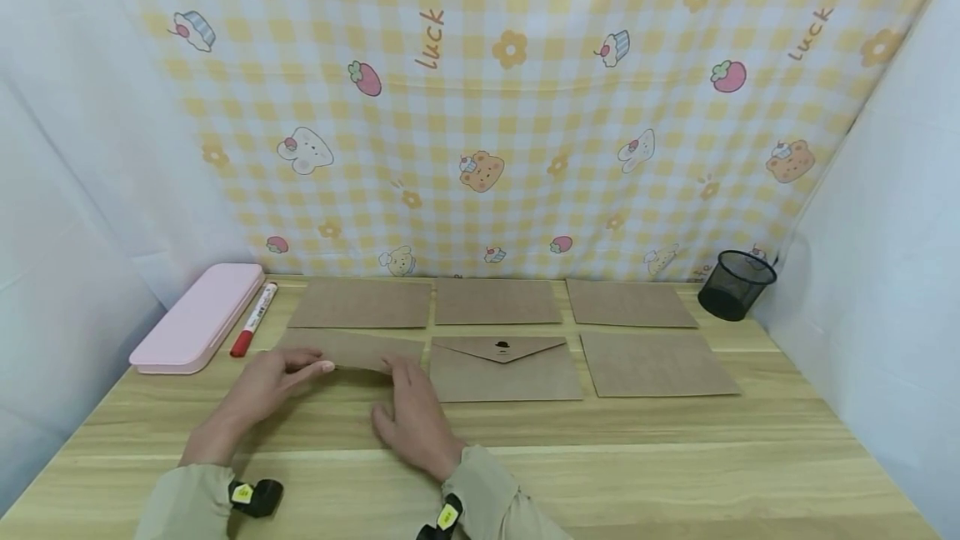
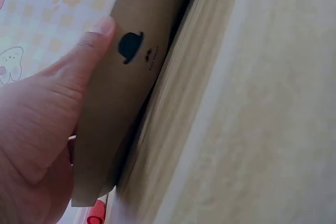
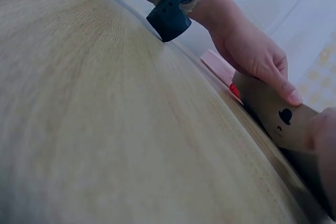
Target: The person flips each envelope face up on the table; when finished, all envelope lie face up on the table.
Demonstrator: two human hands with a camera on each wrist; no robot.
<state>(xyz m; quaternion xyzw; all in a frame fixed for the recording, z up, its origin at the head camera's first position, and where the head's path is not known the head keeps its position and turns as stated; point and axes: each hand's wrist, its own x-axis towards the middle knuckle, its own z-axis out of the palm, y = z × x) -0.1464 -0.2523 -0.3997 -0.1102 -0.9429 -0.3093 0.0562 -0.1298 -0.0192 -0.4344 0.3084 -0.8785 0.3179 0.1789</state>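
Note:
A brown paper envelope (image 1: 360,349) is tilted up at the left of the front row, its near edge raised. Its flap side, printed with a small black hat (image 2: 130,47), faces the wrist cameras. My left hand (image 1: 266,386) pinches the envelope's edge, thumb on the hat side and fingers behind. At the envelope's right end, my right hand (image 1: 420,423) touches the near edge with its fingertips, the thumb standing apart from the paper. Just right of that hand lies another envelope (image 1: 502,377), flap side up with a hat print.
Three plain envelopes form the back row, including a middle one (image 1: 497,301); another plain one (image 1: 660,365) lies front right. A pink case (image 1: 197,319) and a red-capped marker (image 1: 255,319) lie at left. A black mesh pen holder (image 1: 735,286) stands back right, near the curtain.

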